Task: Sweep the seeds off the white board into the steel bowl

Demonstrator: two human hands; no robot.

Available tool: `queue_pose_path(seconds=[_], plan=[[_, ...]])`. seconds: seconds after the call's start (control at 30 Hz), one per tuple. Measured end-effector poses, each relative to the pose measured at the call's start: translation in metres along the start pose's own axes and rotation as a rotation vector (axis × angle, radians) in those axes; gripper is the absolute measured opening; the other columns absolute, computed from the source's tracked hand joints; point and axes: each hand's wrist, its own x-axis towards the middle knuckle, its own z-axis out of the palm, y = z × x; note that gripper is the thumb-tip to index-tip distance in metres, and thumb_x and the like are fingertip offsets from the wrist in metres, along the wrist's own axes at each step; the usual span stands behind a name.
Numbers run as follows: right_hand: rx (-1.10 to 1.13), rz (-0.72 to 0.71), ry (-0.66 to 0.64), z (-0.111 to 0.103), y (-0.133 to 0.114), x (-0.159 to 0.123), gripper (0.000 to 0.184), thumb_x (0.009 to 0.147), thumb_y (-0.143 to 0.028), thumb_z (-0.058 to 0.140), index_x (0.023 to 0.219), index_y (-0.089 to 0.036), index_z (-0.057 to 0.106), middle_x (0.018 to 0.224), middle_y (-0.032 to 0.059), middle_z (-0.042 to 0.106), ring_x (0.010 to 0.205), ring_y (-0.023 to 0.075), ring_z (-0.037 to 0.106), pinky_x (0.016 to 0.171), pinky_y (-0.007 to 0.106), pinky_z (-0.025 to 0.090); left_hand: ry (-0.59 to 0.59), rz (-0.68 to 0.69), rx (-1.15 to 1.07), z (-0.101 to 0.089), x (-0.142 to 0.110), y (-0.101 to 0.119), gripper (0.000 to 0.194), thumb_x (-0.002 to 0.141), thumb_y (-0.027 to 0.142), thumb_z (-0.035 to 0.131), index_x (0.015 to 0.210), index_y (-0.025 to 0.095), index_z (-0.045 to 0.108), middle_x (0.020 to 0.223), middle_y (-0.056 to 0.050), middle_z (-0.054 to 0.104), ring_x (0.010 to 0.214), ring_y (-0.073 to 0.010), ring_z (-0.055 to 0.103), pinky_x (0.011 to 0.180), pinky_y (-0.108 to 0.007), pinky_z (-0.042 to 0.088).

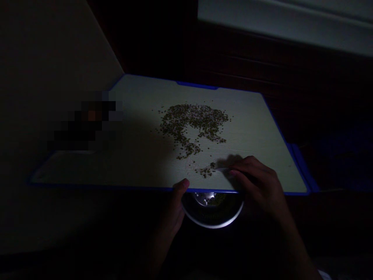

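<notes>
A pale white board (247, 128) with a blue frame lies before me, small dark green beans or seeds (192, 116) scattered over its middle. My left hand (177, 206) grips the board's near edge, thumb on top and the other fingers hidden underneath. Close to that edge, my right hand (259, 179) pinches a thin pale piece (223, 169), its kind unclear in the dim light. The tip of this piece touches a small cluster of beans (206, 171). Below the near edge, partly covered by the board, is a round metal bowl (217, 225) with more beans inside.
A blurred-out patch (84, 122) covers the board's left side. Dark wooden furniture (233, 58) stands behind, under a pale ledge (285, 23). Something blue (346, 155) sits in shadow at the right. A plain wall or surface (52, 50) fills the left.
</notes>
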Motion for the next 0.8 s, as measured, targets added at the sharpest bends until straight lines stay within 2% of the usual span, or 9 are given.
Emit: queue_pose_path(seconds=[0.23, 0.5, 0.7, 0.8], plan=[[0.011, -0.005, -0.017, -0.0004, -0.0004, 0.0000, 0.017, 0.101, -0.024, 0.070, 0.110, -0.031, 0.083, 0.100, 0.0035, 0.081, 0.095, 0.0221, 0.072, 0.080, 0.039, 0.058, -0.002, -0.022, 0.001, 0.0009, -0.0012, 0.0011, 0.038, 0.072, 0.048, 0.091, 0.093, 0.017, 0.084, 0.103, -0.012, 0.088, 0.128, -0.0427, 0.072, 0.115, -0.052, 0.052], [0.021, -0.019, -0.041, -0.0008, -0.0008, -0.0003, 0.016, 0.101, -0.025, 0.070, 0.109, -0.029, 0.083, 0.097, 0.0040, 0.077, 0.092, 0.0208, 0.071, 0.077, 0.037, 0.058, -0.015, -0.014, -0.014, 0.0008, -0.0021, 0.0009, 0.038, 0.076, 0.047, 0.089, 0.098, 0.017, 0.085, 0.101, -0.012, 0.088, 0.127, -0.0408, 0.072, 0.116, -0.050, 0.051], [0.036, -0.025, -0.052, -0.0014, 0.0013, -0.0022, 0.014, 0.101, -0.026, 0.071, 0.108, -0.028, 0.083, 0.098, 0.0045, 0.077, 0.092, 0.0206, 0.070, 0.077, 0.037, 0.057, 0.007, -0.022, -0.002, -0.0004, 0.0002, -0.0004, 0.037, 0.072, 0.049, 0.091, 0.091, 0.017, 0.083, 0.099, -0.010, 0.088, 0.126, -0.0417, 0.073, 0.115, -0.053, 0.052], [0.046, -0.024, -0.060, -0.0020, 0.0022, -0.0025, 0.013, 0.101, -0.027, 0.071, 0.108, -0.028, 0.083, 0.098, 0.0044, 0.077, 0.092, 0.0205, 0.070, 0.077, 0.037, 0.057, -0.001, -0.011, -0.017, -0.0001, -0.0001, -0.0003, 0.037, 0.072, 0.047, 0.091, 0.093, 0.017, 0.084, 0.102, -0.011, 0.088, 0.127, -0.0414, 0.072, 0.115, -0.053, 0.052]])
